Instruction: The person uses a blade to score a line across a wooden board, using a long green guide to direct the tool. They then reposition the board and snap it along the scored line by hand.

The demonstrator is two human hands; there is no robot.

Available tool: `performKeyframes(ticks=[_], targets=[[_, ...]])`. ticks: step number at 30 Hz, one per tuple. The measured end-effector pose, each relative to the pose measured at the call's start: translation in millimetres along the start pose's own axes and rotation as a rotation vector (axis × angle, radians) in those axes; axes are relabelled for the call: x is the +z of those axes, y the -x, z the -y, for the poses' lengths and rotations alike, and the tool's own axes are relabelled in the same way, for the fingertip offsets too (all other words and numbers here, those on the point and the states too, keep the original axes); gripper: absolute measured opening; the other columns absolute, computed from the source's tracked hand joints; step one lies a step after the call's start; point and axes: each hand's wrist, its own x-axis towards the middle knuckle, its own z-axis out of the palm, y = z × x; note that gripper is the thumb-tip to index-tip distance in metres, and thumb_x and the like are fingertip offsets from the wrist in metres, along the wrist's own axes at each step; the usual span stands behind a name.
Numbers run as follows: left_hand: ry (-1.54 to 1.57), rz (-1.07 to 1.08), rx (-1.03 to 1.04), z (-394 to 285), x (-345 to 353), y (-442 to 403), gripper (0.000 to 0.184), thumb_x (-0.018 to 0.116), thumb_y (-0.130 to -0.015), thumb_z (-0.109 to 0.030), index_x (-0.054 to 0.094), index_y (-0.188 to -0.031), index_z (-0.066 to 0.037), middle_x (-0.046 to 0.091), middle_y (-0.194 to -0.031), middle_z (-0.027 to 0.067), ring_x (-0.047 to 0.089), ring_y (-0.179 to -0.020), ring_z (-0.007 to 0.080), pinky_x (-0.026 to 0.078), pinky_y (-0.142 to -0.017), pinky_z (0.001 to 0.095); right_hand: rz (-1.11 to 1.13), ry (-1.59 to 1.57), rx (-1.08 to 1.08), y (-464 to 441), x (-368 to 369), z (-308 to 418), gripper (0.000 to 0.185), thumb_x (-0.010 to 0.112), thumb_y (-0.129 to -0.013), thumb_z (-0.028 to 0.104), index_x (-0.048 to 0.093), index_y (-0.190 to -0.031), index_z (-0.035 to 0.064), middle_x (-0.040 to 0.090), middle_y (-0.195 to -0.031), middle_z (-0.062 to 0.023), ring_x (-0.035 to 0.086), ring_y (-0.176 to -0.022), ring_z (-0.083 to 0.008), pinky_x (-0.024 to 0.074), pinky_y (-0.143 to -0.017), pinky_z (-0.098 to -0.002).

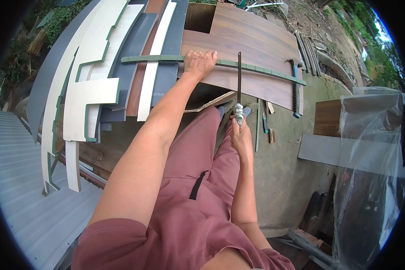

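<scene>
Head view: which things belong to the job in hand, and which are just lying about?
Apparently in use:
green strip, under the left hand
narrow saw-like tool, in the right hand
brown panel, beneath the strip

Seemingly just lying about:
hammer, on the panel
small wood piece, on the ground
clear plastic sheet
</scene>
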Motion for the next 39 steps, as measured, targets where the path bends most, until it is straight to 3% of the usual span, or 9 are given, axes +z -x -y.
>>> performKeyframes(ticks=[8, 15, 17, 18, 20, 28, 31, 33, 39], targets=[[-0.016, -0.009, -0.005, 2, 1, -2, 0.039, 0.041, -0.089, -0.036, 0.069, -0.073, -0.013, 0.064, -0.064, 0.0160, 0.064, -0.064, 0.0302, 0.049, -0.068, 0.0413, -0.014, 0.095, -0.038, -91, 12, 9, 0.026, 0.045, -0.094, 0.031, 0.052, -0.101, 0.0066, 0.042, -0.055, 0.0015, 0.039, -0.043, -0.0084, 0.0318, -0.038, -0.0253], [-0.018, 0.045, -0.009, -3, -6, 1, 0.043, 0.040, -0.089, -0.037, 0.069, -0.071, -0.012, 0.064, -0.067, 0.0182, 0.065, -0.066, 0.0316, 0.050, -0.069, 0.0406, -0.074, 0.097, -0.089, -1, 8, -2, 0.026, 0.045, -0.095, 0.030, 0.053, -0.102, 0.0069, 0.043, -0.057, 0.0010, 0.039, -0.044, -0.0085, 0.0312, -0.038, -0.0251], [-0.006, 0.052, -0.022, -2, -3, 0, 0.044, 0.039, -0.089, -0.037, 0.069, -0.071, -0.011, 0.064, -0.067, 0.0182, 0.065, -0.066, 0.0317, 0.050, -0.068, 0.0406, 0.091, 0.031, 0.134, -2, -3, 22, 0.030, 0.045, -0.093, 0.030, 0.052, -0.102, 0.0028, 0.060, -0.073, -0.0178, 0.059, -0.065, -0.0285, 0.0442, -0.062, -0.0390], [0.008, 0.050, -0.039, -1, -2, -4, 0.045, 0.039, -0.089, -0.037, 0.069, -0.070, -0.011, 0.065, -0.068, 0.0183, 0.065, -0.067, 0.0318, 0.050, -0.068, 0.0407, 0.083, 0.028, 0.130, -9, -3, 21, 0.030, 0.045, -0.093, 0.030, 0.052, -0.102, 0.0028, 0.060, -0.073, -0.0178, 0.059, -0.065, -0.0285, 0.0442, -0.062, -0.0390], [0.000, 0.040, -0.035, 0, 1, -10, 0.045, 0.038, -0.090, -0.037, 0.070, -0.071, -0.011, 0.065, -0.069, 0.0182, 0.065, -0.068, 0.0319, 0.051, -0.068, 0.0410, 0.098, -0.127, 0.107, -23, -6, 16, 0.026, 0.044, -0.095, 0.032, 0.051, -0.108, 0.0097, 0.037, -0.057, 0.0045, 0.030, -0.042, -0.0050, 0.0265, -0.038, -0.0214], [-0.058, 0.078, -0.063, -2, 3, -13, 0.048, 0.036, -0.090, -0.038, 0.071, -0.071, -0.010, 0.066, -0.070, 0.0154, 0.066, -0.070, 0.0282, 0.049, -0.072, 0.0390, 0.209, -0.376, 0.275, -33, -19, 21, 0.028, 0.043, -0.096, 0.033, 0.051, -0.108, 0.0095, 0.039, -0.059, 0.0014, 0.033, -0.043, -0.0062, 0.0297, -0.039, -0.0234], [-0.055, 0.033, -0.044, -2, 1, -8, 0.047, 0.040, -0.089, -0.037, 0.070, -0.066, -0.009, 0.063, -0.063, 0.0185, 0.065, -0.063, 0.0321, 0.051, -0.065, 0.0416, -0.001, 0.101, -0.049, -19, -3, 18, 0.028, 0.044, -0.094, 0.030, 0.054, -0.105, 0.0065, 0.044, -0.060, -0.0014, 0.040, -0.044, -0.0099, 0.0352, -0.041, -0.0269], [-0.064, 0.010, 0.004, -1, 0, -2, 0.047, 0.041, -0.088, -0.037, 0.069, -0.064, -0.008, 0.063, -0.062, 0.0192, 0.065, -0.062, 0.0314, 0.052, -0.064, 0.0409, 0.037, 0.094, 0.093, -4, -5, 32, 0.030, 0.044, -0.092, 0.028, 0.050, -0.101, 0.0002, 0.059, -0.083, -0.0249, 0.056, -0.088, -0.0445, 0.0416, -0.075, -0.0464], [-0.045, -0.037, 0.020, -1, 3, -1, 0.046, 0.044, -0.086, -0.036, 0.068, -0.058, -0.008, 0.061, -0.057, 0.0183, 0.064, -0.057, 0.0312, 0.051, -0.062, 0.0402, 0.045, 0.064, 0.066, -71, 0, 27, 0.034, 0.042, -0.093, 0.032, 0.051, -0.101, 0.0002, 0.060, -0.084, -0.0251, 0.057, -0.084, -0.0441, 0.0426, -0.072, -0.0471]])
